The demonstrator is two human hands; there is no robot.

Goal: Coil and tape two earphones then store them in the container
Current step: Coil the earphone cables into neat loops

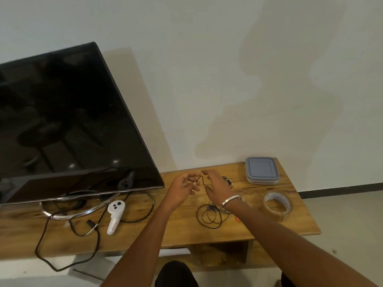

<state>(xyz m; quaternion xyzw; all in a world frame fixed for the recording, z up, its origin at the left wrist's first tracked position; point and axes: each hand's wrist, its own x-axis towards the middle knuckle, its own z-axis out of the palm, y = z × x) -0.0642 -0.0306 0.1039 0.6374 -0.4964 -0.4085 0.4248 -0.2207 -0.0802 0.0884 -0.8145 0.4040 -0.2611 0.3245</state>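
A thin black earphone cord (200,180) rises in a small peak between two raised hands above a wooden table (178,228). The left hand (183,188) pinches the cord with curled fingers. The right hand (215,188) is just beside it, fingers extended and loosely spread, thumb below; the cord runs down by its palm, but whether that hand actually grips it cannot be told. A silver bangle (230,199) circles the right wrist.

Below the hands, the rest of the cord lies on the table in loose black loops (209,217), with small dark earbuds (212,208) among them. Behind the right hand, a small dark bundle (227,180) lies on the table; it is too small to identify.

To the right, a roll of clear tape (277,206) stands near the table's edge. Behind it, at the far right corner by the wall, sits a shallow square container (262,170) with a grey lid on.

To the left, a large dark screen (68,121) stands on a ring base (68,214). In front of it lie a white handheld controller (115,216) and a black cable (68,241) trailing off the table's front edge.
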